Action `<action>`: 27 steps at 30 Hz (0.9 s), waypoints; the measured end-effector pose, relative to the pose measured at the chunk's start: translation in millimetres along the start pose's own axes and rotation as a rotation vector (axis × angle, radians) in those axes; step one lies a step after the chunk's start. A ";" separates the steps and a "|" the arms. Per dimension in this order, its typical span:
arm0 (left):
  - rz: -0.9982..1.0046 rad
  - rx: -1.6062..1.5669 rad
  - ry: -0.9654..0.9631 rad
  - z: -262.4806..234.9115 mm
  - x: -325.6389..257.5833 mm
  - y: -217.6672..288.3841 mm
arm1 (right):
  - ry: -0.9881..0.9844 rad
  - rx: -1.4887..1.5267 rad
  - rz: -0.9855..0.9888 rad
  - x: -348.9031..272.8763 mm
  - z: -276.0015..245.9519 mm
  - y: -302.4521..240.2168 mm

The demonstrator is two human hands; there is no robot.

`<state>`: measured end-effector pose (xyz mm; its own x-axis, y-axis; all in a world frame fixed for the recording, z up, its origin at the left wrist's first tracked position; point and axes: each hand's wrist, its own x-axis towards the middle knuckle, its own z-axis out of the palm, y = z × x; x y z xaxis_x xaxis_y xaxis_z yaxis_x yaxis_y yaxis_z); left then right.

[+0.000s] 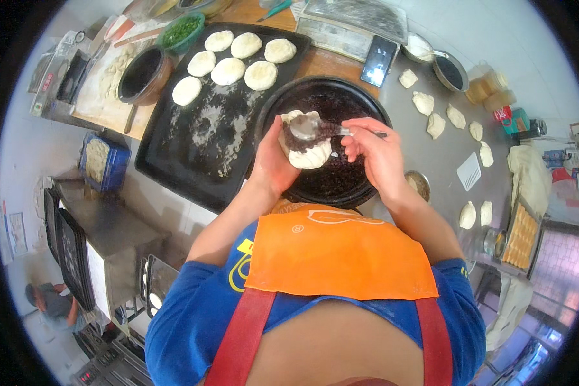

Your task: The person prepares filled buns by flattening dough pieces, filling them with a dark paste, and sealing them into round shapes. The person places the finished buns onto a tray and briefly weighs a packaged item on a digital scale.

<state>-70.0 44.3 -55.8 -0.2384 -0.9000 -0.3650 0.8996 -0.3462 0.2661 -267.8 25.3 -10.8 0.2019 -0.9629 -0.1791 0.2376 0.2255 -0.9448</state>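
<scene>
My left hand (271, 161) cups an opened piece of pale dough (311, 157) with pleated edges. Dark filling (292, 140) lies on the dough. A metal spoon (304, 127) is pinched by its handle in my right hand (374, 147), its bowl pressed against the filling. Both hands are above a wide round black pan (305, 188) with dark, grainy contents smeared across its bottom. Left of the pan, a black baking tray (174, 148) carries several flat round dough pieces (228, 71) at its far end, with flour dusted over its middle.
Several dough pieces (435, 125) and a white slotted scraper (469, 171) lie on the grey counter at right. A phone (379, 61) leans at the back. Far left are a dark bowl (145, 74) and chopped greens (181, 31). A person (55, 302) is in the background.
</scene>
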 end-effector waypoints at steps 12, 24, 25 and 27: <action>0.169 0.267 0.051 -10.2 6.7 0.7 | 0.044 -0.013 0.000 0.0 -29.1 17.3; 0.031 0.015 -0.075 8.5 9.3 -0.7 | -0.218 -0.257 -0.196 25.1 6.6 44.3; 0.034 0.055 -0.067 7.7 8.8 1.4 | -0.165 -0.379 -0.285 26.6 3.7 48.5; -0.011 0.127 -0.074 -11.6 9.9 8.2 | -0.308 -0.839 -0.641 23.6 6.4 24.2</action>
<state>-60.8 35.7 -67.6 -0.2786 -0.9112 -0.3034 0.8442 -0.3830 0.3749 -251.2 9.0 -36.2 0.5279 -0.7607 0.3777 -0.3149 -0.5883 -0.7448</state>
